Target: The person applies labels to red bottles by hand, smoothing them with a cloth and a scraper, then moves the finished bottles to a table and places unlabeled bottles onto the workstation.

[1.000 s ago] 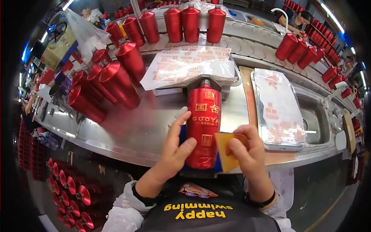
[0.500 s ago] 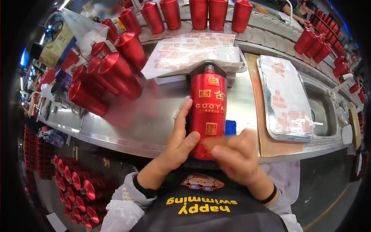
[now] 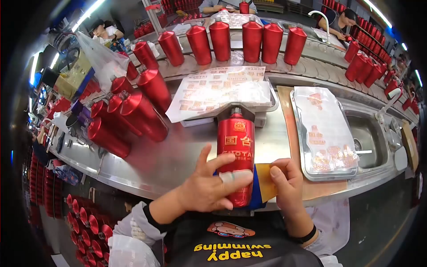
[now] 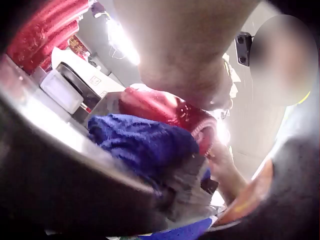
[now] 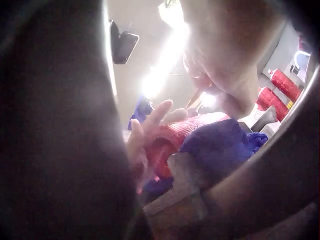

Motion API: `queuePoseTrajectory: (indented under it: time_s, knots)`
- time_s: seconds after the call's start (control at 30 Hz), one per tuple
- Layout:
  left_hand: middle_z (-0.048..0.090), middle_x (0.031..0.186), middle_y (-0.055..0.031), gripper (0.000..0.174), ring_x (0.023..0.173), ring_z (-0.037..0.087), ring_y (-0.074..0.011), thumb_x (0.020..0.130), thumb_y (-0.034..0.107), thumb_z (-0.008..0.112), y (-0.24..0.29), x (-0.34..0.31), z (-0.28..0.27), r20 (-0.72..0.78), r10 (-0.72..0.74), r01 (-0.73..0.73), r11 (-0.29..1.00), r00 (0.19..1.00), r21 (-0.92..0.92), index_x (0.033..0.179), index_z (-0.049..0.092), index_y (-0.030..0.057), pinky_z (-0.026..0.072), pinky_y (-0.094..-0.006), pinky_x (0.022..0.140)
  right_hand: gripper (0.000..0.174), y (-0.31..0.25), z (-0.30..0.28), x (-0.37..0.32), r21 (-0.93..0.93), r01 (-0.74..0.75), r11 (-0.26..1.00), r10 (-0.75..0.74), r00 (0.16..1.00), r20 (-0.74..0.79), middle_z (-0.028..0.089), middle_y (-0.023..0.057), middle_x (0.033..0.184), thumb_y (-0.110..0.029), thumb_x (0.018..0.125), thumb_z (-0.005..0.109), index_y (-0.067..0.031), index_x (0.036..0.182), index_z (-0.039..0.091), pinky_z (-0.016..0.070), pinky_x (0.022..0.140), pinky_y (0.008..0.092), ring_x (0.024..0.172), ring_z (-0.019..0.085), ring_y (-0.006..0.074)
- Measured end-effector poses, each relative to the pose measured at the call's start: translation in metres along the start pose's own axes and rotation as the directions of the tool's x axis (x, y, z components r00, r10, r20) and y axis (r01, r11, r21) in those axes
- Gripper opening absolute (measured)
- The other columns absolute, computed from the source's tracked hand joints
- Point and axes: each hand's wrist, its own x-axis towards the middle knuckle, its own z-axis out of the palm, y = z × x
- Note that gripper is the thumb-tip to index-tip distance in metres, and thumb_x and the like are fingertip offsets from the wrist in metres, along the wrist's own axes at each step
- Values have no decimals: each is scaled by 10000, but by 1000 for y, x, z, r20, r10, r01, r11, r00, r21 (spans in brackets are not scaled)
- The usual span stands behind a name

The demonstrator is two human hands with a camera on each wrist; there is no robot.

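A red bottle [image 3: 240, 127] with gold lettering lies before me, its neck pointing away toward a dark notched rest. My left hand [image 3: 207, 187] lies across its lower half with fingers spread, covering part of the print; a pale wrap circles one finger. To the right of the bottle, my right hand [image 3: 290, 184] pinches a flat yellow scraper [image 3: 266, 183] between thumb and fingers. Blue cloth [image 3: 256, 193] shows under the bottle, and the left wrist view shows this cloth [image 4: 145, 142] bunched beneath the red bottle [image 4: 155, 105].
A tray with a printed sticker sheet [image 3: 213, 89] stands beyond the bottle; another sheet-covered tray [image 3: 322, 129] is at right, beside a sink [image 3: 364, 129]. Several red bottles [image 3: 142, 113] stand at left, more [image 3: 220, 42] line the conveyor behind. Other people work farther back.
The left hand has gone from holding the bottle's left side to lying over its front. The scraper, at the bottle's lower label half a second ago, is now off to its right.
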Motion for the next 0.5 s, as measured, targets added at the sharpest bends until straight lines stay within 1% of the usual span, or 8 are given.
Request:
queuePoseTrajectory:
  time_s: [0.1,0.13,0.2,0.23,0.33,0.37,0.43,0.5]
  knots:
    - [676,1185,-15,597,1330,403,-291,983,564,350,-24,16,-5,-10,-42,41,999,999,-15,1352,583,156,23,-551,1186,178,-3,15,22,145,-53,988,57,998,-27,631,24,928,-158,973,598,-13,1069,562,455,755,217,854,553,61]
    - [677,1183,-19,595,1333,403,-291,984,560,354,-29,18,-4,-13,-65,64,997,998,-39,1354,581,153,34,-549,1187,173,0,18,28,85,-38,996,40,999,-20,630,23,926,-156,973,596,-14,1065,562,454,750,217,847,551,61]
    - [682,1170,-18,593,1342,397,-288,984,559,360,-34,16,4,-83,-127,119,988,988,-94,1356,581,154,45,-545,1188,163,15,18,40,-36,-15,999,14,1000,-7,627,23,922,-151,973,591,-14,1056,560,453,741,216,833,547,60]
    - [684,1163,-18,592,1346,394,-286,983,559,363,-35,15,6,-115,-160,145,982,980,-123,1356,581,154,50,-544,1188,151,24,11,41,-167,10,986,-15,999,-30,613,10,901,-151,975,586,-20,1044,559,446,720,214,800,533,58]
    - [693,1150,-23,575,1365,378,-285,981,556,378,-40,9,6,-105,-162,150,981,981,-121,1346,592,167,47,-545,1189,146,30,0,40,-20,-68,998,64,986,-154,595,-3,879,-157,979,584,-25,1036,559,438,705,211,774,520,56]
    - [696,1107,-20,564,1350,391,-284,978,552,387,-41,12,3,-73,-117,111,990,990,-84,1335,600,171,51,-547,1189,145,21,6,40,110,-87,990,106,979,-172,578,-15,859,-159,980,590,-27,1029,554,429,685,206,755,503,49]
    - [704,1020,-14,542,1321,416,-280,972,545,407,-50,28,-9,-7,-22,22,1000,1000,-11,1313,617,179,58,-551,1189,149,21,5,40,117,-66,991,83,985,-153,581,-13,873,-164,980,592,-30,1030,551,431,683,204,756,504,45]
    - [700,1015,-19,560,1271,446,-280,983,550,376,-59,47,-15,68,78,-81,996,995,44,1275,641,152,71,-533,1196,151,22,4,41,116,-44,992,59,989,-135,585,-10,889,-166,981,595,-33,1034,548,435,676,202,758,507,43]
